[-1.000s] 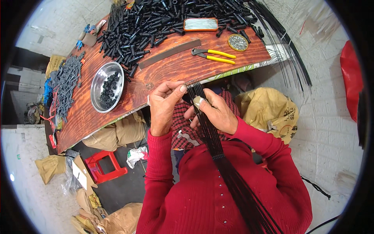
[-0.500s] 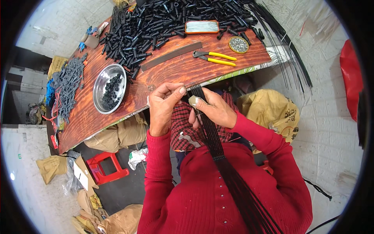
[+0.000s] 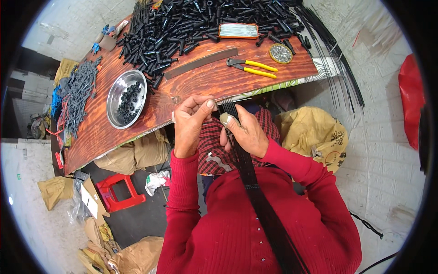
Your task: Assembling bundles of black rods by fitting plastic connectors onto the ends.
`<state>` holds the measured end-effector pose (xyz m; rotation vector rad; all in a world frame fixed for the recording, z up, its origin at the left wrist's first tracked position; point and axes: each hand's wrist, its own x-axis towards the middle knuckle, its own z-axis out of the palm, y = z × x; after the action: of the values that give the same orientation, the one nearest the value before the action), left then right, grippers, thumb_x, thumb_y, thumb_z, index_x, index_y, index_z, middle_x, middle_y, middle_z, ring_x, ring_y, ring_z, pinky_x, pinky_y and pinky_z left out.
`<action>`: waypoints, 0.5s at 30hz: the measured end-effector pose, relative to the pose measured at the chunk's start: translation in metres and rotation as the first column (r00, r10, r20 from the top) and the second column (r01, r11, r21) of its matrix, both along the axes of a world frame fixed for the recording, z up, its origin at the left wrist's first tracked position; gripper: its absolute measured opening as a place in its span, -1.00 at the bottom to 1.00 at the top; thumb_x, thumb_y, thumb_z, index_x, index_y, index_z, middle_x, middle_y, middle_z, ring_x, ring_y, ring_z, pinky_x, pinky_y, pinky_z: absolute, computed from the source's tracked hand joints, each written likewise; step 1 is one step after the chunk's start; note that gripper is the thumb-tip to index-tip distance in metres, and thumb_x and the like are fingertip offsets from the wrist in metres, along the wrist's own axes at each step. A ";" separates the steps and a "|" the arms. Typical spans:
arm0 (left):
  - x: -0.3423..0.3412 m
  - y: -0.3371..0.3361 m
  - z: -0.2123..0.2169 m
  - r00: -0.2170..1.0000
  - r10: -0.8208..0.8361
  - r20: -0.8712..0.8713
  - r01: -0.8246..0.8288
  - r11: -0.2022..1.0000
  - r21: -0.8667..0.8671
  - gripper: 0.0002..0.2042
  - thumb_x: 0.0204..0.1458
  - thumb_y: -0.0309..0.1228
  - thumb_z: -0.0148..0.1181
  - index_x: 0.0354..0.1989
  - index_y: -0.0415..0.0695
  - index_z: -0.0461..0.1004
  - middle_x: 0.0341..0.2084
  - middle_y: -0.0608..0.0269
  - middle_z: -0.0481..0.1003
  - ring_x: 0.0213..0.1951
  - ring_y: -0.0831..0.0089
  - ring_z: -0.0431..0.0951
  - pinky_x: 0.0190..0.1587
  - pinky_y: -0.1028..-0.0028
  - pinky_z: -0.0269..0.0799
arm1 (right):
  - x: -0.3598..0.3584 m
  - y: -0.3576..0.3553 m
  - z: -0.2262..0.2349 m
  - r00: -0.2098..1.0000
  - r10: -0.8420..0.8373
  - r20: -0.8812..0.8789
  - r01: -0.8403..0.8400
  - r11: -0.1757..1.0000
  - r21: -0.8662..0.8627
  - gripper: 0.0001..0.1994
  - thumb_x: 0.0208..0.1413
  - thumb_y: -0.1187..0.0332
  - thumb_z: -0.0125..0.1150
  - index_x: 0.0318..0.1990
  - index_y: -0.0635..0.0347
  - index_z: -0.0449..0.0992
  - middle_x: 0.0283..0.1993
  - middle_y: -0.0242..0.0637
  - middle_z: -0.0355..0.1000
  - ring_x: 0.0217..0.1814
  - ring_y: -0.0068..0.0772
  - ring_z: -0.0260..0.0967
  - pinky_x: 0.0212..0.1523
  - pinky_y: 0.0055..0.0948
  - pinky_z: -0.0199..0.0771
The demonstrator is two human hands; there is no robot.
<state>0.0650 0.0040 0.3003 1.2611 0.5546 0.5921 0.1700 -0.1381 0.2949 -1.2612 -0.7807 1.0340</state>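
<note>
My right hand [image 3: 250,134] is closed round a flat bundle of thin black rods [image 3: 261,212], which runs down across my red sweater. The rod tips stick up past my fingers, close to the table's front edge. A beige wrap [image 3: 225,119] covers the tip of my right thumb. Just left of the tips, my left hand [image 3: 190,125] is pinched shut, thumb against forefinger; whatever sits in that pinch is too small to make out.
On the wooden table [image 3: 200,82] lie yellow-handled pliers [image 3: 258,67], a dark flat bar [image 3: 200,63], a metal bowl of small black parts [image 3: 111,102], a heap of black tubes [image 3: 182,27], grey pieces [image 3: 81,98], a round tin [image 3: 280,53] and an orange-rimmed tray [image 3: 238,31].
Both hands keep their grips near the rod tips, with only slight shifts. The lower part of the rod bundle has swung a little left. The whole view has tilted slightly.
</note>
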 end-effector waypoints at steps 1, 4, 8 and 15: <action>-0.001 -0.001 0.005 1.000 0.009 0.002 -0.009 0.999 0.049 -0.80 0.12 -0.42 0.33 -0.18 -0.30 0.57 -0.42 0.32 0.56 -0.45 0.65 0.42 -0.35 0.64 0.33 | -0.001 0.001 0.001 1.000 -0.006 -0.010 0.006 1.000 0.022 -0.65 0.41 0.15 -0.07 0.08 0.29 0.30 -0.50 -0.21 0.48 -0.60 -0.46 0.45 -0.53 -0.50 0.46; -0.008 -0.007 0.017 0.995 0.047 -0.093 -0.027 0.979 0.204 -0.82 0.11 -0.43 0.33 -0.19 -0.28 0.58 -0.42 0.33 0.58 -0.46 0.68 0.43 -0.37 0.65 0.32 | -0.007 -0.001 0.009 0.999 -0.026 -0.036 0.025 0.999 -0.039 -0.65 0.40 0.17 -0.07 0.12 0.27 0.30 -0.53 -0.23 0.47 -0.60 -0.46 0.44 -0.54 -0.50 0.46; -0.003 -0.005 0.007 0.999 0.035 -0.035 -0.033 0.997 0.067 -0.85 0.09 -0.50 0.33 -0.20 -0.26 0.57 -0.39 0.34 0.60 -0.41 0.71 0.48 -0.37 0.66 0.33 | -0.006 0.000 0.004 0.999 -0.019 -0.037 0.017 0.999 -0.052 -0.63 0.40 0.17 -0.05 0.14 0.29 0.28 -0.53 -0.24 0.46 -0.60 -0.47 0.44 -0.54 -0.51 0.46; -0.003 0.008 -0.001 0.994 -0.081 -0.080 0.081 0.997 -0.001 -0.83 0.16 -0.43 0.28 -0.16 -0.25 0.57 -0.36 0.30 0.61 -0.39 0.68 0.49 -0.30 0.64 0.38 | 0.000 -0.002 -0.012 1.000 0.003 -0.011 -0.003 1.000 0.009 -0.63 0.42 0.14 -0.09 0.12 0.30 0.24 -0.50 -0.22 0.46 -0.59 -0.47 0.44 -0.53 -0.52 0.46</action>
<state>0.0617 0.0116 0.2996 1.3077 0.5663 0.4767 0.1696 -0.1406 0.2831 -1.2457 -0.7782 1.0379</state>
